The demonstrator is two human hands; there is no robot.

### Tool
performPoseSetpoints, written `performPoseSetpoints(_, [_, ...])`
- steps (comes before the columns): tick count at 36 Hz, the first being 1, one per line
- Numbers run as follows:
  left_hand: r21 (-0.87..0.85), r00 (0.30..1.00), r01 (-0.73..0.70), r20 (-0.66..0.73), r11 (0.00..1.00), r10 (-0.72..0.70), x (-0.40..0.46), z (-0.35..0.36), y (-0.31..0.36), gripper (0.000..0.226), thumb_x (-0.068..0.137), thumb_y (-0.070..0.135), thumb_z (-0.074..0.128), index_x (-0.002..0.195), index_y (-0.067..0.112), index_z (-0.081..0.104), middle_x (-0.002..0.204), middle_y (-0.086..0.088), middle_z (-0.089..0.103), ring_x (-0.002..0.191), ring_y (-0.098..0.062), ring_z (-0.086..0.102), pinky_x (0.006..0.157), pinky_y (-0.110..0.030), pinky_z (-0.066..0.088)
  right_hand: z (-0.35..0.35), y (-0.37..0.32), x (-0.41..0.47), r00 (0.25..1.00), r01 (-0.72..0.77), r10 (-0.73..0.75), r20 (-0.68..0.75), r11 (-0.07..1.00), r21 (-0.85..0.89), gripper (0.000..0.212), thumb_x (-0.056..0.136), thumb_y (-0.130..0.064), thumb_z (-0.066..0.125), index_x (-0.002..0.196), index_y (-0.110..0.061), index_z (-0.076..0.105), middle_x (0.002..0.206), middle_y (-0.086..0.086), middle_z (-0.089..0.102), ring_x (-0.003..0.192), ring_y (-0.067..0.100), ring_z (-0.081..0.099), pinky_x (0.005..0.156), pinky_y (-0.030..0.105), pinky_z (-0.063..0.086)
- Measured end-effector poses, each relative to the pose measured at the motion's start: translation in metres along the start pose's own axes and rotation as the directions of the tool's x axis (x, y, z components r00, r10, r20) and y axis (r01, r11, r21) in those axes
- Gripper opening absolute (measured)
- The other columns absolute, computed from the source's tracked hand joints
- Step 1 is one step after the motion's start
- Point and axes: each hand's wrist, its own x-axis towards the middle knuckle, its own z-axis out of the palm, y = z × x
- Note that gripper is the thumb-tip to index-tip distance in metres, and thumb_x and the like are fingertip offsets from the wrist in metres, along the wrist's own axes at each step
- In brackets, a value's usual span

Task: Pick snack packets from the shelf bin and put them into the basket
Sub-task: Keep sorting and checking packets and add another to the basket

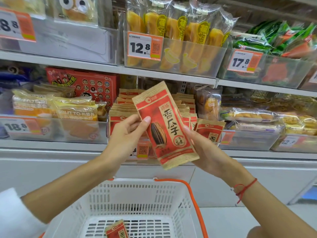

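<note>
A red and tan sunflower-seed packet [164,124] is held tilted in front of the shelf, above the basket. My left hand [127,134] pinches its left edge, thumb on the front. My right hand [202,148] grips its lower right side from behind. The shelf bin [120,114] behind holds several more of the same packets standing in rows. Below, the white plastic basket [137,193] with an orange handle [193,194] has one such packet [116,231] lying on its floor.
Clear bins of bread packs [72,114] sit left of the seed bin, pastry packs [247,115] to its right. The upper shelf carries yellow stick-cake packs [173,31], green and orange packets [281,38] and price tags [143,46]. A white cabinet front runs below the shelves.
</note>
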Motion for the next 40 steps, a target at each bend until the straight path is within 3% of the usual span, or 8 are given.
performPoseSetpoints(2, [-0.013,0.999,-0.012,-0.036,1.0,0.011,0.001,-0.001,0.002,0.02,0.094,0.032,0.056,0.111,0.026,0.064,0.102,0.011,0.074,0.095,-0.003,0.069,0.073,-0.014,0.054,-0.001,0.0,0.003,0.996,0.018,-0.024,-0.085,0.997,-0.077,0.041,0.085,-0.05,0.049,0.114,-0.024,0.062,0.101,-0.004,0.075,0.092,0.012,0.071,0.077,0.023,0.055])
performPoseSetpoints(8, [0.009,0.991,-0.082,-0.109,0.997,0.083,0.001,-0.001,0.002,0.016,0.091,0.029,0.061,0.106,0.025,0.066,0.1,0.012,0.073,0.096,-0.002,0.068,0.071,-0.009,0.051,0.0,0.005,0.008,0.901,0.243,-0.33,-0.284,0.923,-0.299,0.037,0.081,-0.041,0.06,0.117,-0.036,0.062,0.109,-0.008,0.072,0.101,0.011,0.068,0.082,0.029,0.056])
performPoseSetpoints(14, [0.024,0.98,-0.188,-0.06,0.982,0.189,0.003,0.009,0.014,0.012,0.092,0.026,0.059,0.103,0.024,0.065,0.099,0.012,0.074,0.097,-0.003,0.068,0.088,-0.022,0.052,-0.001,-0.01,0.003,0.751,0.4,-0.611,-0.25,0.723,-0.563,0.029,0.09,-0.031,0.055,0.119,-0.031,0.058,0.114,-0.006,0.066,0.105,0.01,0.063,0.085,0.026,0.054])
performPoseSetpoints(21, [0.038,0.94,-0.342,0.003,0.939,0.342,0.046,0.039,0.053,0.01,0.091,0.025,0.063,0.096,0.034,0.066,0.087,0.024,0.072,0.091,0.008,0.065,0.079,-0.004,0.045,-0.039,-0.053,0.003,0.596,0.427,-0.765,-0.246,0.561,-0.71,0.032,0.094,-0.019,0.053,0.126,-0.025,0.053,0.123,0.003,0.059,0.113,0.007,0.057,0.088,0.012,0.044])
performPoseSetpoints(25, [0.198,0.952,-0.306,0.035,0.931,0.305,0.081,0.058,0.049,0.004,0.091,0.033,0.064,0.094,0.035,0.066,0.091,0.022,0.072,0.094,0.006,0.065,0.094,-0.021,0.048,-0.078,-0.064,0.011,0.674,0.35,-0.698,-0.242,0.59,-0.727,0.03,0.099,-0.01,0.052,0.124,-0.027,0.051,0.12,-0.005,0.06,0.109,-0.001,0.056,0.086,0.009,0.043])
performPoseSetpoints(31, [0.509,0.964,-0.263,0.117,0.819,0.237,0.111,0.069,0.033,0.004,0.092,0.041,0.062,0.092,0.044,0.064,0.092,0.022,0.068,0.094,0.004,0.061,0.089,-0.03,0.046,-0.124,-0.047,0.026,0.847,0.207,-0.468,-0.252,0.728,-0.654,0.027,0.098,-0.01,0.053,0.12,-0.025,0.054,0.119,-0.004,0.062,0.115,0.009,0.058,0.084,0.013,0.049])
performPoseSetpoints(36, [0.601,0.956,-0.286,0.226,0.747,0.185,0.122,0.071,0.028,0.027,0.093,0.042,0.059,0.115,0.031,0.069,0.111,0.016,0.07,0.105,-0.003,0.062,0.098,-0.041,0.047,-0.142,-0.044,0.024,0.915,0.113,-0.329,-0.233,0.764,-0.635,0.021,0.096,-0.014,0.056,0.112,-0.027,0.055,0.112,-0.008,0.065,0.095,-0.01,0.062,0.079,0.011,0.048])
performPoseSetpoints(40, [0.613,0.936,-0.334,0.309,0.716,0.172,0.133,0.074,0.031,0.026,0.093,0.042,0.058,0.113,0.03,0.07,0.108,0.016,0.071,0.104,-0.001,0.063,0.098,-0.042,0.048,-0.158,-0.047,0.024,0.951,-0.003,-0.207,-0.229,0.735,-0.678,0.02,0.096,-0.023,0.056,0.116,-0.026,0.055,0.114,-0.013,0.064,0.102,-0.009,0.06,0.092,0.019,0.048])
